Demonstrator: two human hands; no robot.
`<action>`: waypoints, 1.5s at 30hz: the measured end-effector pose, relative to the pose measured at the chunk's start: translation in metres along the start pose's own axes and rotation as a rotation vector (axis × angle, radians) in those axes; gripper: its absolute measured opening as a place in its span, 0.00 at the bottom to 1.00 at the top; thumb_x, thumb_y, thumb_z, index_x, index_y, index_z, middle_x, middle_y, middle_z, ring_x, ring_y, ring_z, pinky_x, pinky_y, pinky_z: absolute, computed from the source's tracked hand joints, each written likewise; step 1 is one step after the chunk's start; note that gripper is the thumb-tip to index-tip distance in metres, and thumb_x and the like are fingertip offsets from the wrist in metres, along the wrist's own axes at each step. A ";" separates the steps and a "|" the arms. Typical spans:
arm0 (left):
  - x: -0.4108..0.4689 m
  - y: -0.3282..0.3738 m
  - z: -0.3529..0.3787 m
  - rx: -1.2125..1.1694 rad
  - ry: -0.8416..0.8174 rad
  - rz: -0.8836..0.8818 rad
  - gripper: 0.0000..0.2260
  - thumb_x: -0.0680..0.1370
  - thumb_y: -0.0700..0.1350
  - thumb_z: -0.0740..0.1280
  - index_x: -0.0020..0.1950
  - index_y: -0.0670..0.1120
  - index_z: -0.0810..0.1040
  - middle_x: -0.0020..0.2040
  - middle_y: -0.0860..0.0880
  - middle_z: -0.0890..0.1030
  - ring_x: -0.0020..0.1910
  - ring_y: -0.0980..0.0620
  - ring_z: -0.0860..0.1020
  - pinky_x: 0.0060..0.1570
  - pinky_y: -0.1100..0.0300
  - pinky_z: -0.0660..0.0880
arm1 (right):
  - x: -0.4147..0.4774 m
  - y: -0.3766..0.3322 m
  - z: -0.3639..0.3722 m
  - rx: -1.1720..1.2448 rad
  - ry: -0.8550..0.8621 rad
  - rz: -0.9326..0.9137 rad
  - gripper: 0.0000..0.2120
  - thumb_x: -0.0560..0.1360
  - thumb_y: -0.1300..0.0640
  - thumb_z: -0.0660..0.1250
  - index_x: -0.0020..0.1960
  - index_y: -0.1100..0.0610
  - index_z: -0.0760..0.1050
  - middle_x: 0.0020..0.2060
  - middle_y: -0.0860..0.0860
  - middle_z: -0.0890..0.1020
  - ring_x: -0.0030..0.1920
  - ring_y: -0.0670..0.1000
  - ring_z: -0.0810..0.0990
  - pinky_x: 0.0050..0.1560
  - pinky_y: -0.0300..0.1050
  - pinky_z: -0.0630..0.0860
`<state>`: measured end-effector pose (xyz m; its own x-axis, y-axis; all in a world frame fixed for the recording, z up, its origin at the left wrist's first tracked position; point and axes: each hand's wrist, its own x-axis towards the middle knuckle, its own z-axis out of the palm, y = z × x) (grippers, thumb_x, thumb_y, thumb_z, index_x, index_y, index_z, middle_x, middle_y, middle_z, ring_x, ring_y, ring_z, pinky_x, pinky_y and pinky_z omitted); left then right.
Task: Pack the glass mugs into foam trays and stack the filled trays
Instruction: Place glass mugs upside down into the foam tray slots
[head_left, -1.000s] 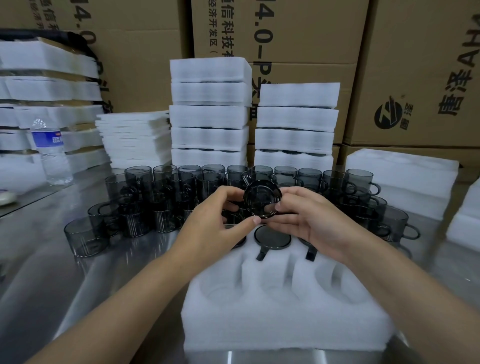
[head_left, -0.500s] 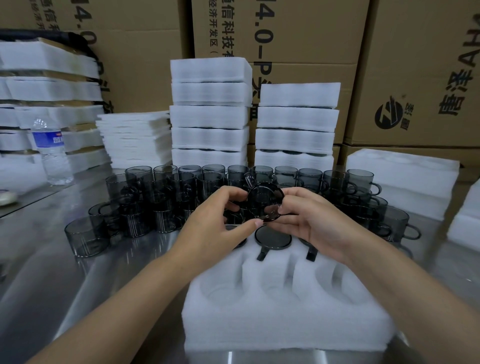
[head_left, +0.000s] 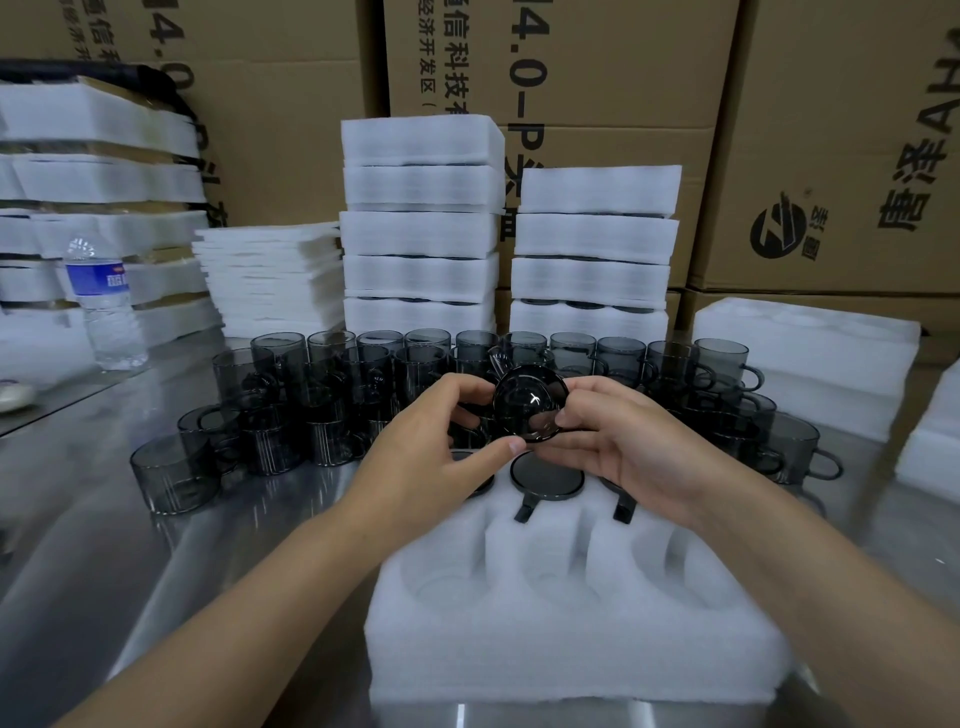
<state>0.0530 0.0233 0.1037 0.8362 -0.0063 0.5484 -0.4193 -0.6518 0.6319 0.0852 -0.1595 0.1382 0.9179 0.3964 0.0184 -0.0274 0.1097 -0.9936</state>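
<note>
head view: left hand (head_left: 431, 447), right hand (head_left: 623, 441) hold one mug (head_left: 527, 402).

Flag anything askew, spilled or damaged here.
Nothing stands out. The left hand and right hand hold one unbroken-looking mug above the foam tray; loose mugs stand upright, nothing spilled, tray stacks sit square.
</note>
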 end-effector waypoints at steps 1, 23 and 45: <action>0.000 0.000 0.000 -0.003 0.001 0.000 0.20 0.69 0.58 0.69 0.58 0.58 0.72 0.53 0.63 0.76 0.52 0.65 0.74 0.43 0.75 0.69 | 0.000 0.000 0.000 0.001 -0.003 -0.001 0.16 0.75 0.68 0.59 0.63 0.66 0.70 0.57 0.64 0.80 0.52 0.60 0.83 0.55 0.48 0.79; 0.000 -0.003 0.000 -0.004 0.006 -0.004 0.20 0.69 0.59 0.69 0.59 0.57 0.73 0.51 0.64 0.76 0.50 0.65 0.74 0.42 0.74 0.70 | 0.000 0.000 0.000 0.012 -0.013 0.008 0.17 0.75 0.68 0.59 0.63 0.68 0.69 0.58 0.64 0.79 0.53 0.62 0.82 0.57 0.50 0.78; 0.011 0.012 -0.035 -0.581 -0.110 -0.057 0.11 0.78 0.45 0.64 0.56 0.53 0.82 0.53 0.48 0.84 0.50 0.49 0.83 0.54 0.61 0.77 | -0.013 -0.012 0.004 -0.239 -0.187 -0.279 0.25 0.67 0.50 0.71 0.62 0.47 0.71 0.48 0.56 0.85 0.48 0.54 0.85 0.49 0.43 0.81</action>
<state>0.0448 0.0423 0.1365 0.8818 -0.0825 0.4643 -0.4714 -0.1315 0.8721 0.0719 -0.1624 0.1504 0.7889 0.5426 0.2886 0.3251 0.0301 -0.9452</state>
